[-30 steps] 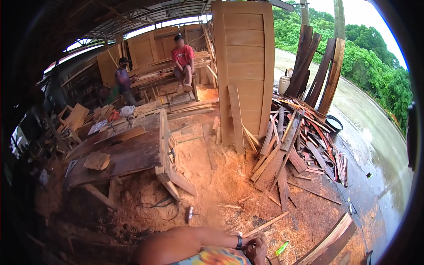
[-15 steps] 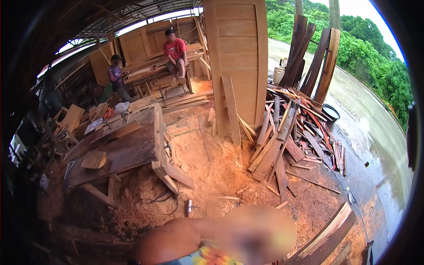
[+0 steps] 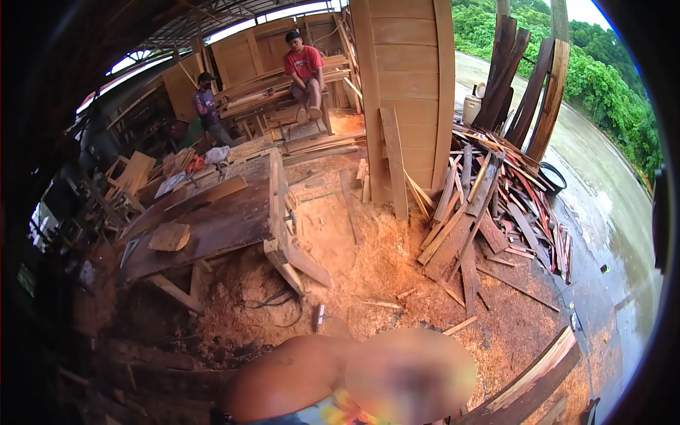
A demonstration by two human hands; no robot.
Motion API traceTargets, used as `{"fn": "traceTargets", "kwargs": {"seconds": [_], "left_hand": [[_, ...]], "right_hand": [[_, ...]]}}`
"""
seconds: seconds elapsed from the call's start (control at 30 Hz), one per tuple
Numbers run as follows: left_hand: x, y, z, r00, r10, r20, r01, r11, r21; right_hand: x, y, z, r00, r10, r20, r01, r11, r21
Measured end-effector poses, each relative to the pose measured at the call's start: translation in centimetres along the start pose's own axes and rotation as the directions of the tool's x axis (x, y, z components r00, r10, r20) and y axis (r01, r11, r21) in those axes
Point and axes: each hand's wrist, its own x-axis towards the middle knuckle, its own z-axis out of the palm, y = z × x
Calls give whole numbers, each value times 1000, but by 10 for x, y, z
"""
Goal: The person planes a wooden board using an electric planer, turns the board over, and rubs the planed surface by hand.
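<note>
Blur (image 3: pixel 411 375) lies over the spot, low in the view, where the left arm (image 3: pixel 290 375) runs inward across patterned cloth (image 3: pixel 340 409). Neither the left hand nor the right hand can be made out, so I cannot tell whether the fingers are spread, closed or holding anything, and any object between them is hidden too.

Judging by the arm folded across the front, the step in hand looks like close work near the body, though its details are unreadable. Reaching for anything outside the blur would call for extending an arm over the littered floor (image 3: pixel 322 244). Closest at hand, a wooden strip (image 3: pixel 462 326) lies at the patch's upper right edge, and a thick board (image 3: pixel 530 386) slants through the lower right corner. A small white object (image 3: pixel 321 314) lies just beyond the arm.

Farther off, a dark surface (image 3: pixel 212 223) carries a wood chunk (image 3: pixel 169 236). A plank (image 3: pixel 394 163) leans against a tall panelled door (image 3: pixel 409 92), with a scrap heap (image 3: pixel 496 212) beside it. One person in red (image 3: pixel 305 67) sits at the back; another person (image 3: pixel 207 106) stands nearby.
</note>
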Motion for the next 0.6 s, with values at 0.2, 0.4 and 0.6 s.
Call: {"fn": "traceTargets", "kwargs": {"seconds": [0.2,0.4,0.6], "left_hand": [[-40,62,51,997,-16,-71,16,1000,0],[-53,70,46,915,265,305,-233,963,-138],[-82,110,75,992,-125,-17,126,980,157]], "right_hand": [[4,15,5,994,111,19,-112,986,123],[-5,5,3,992,107,68,-118,975,189],[-5,17,9,981,195,14,-193,951,241]]}}
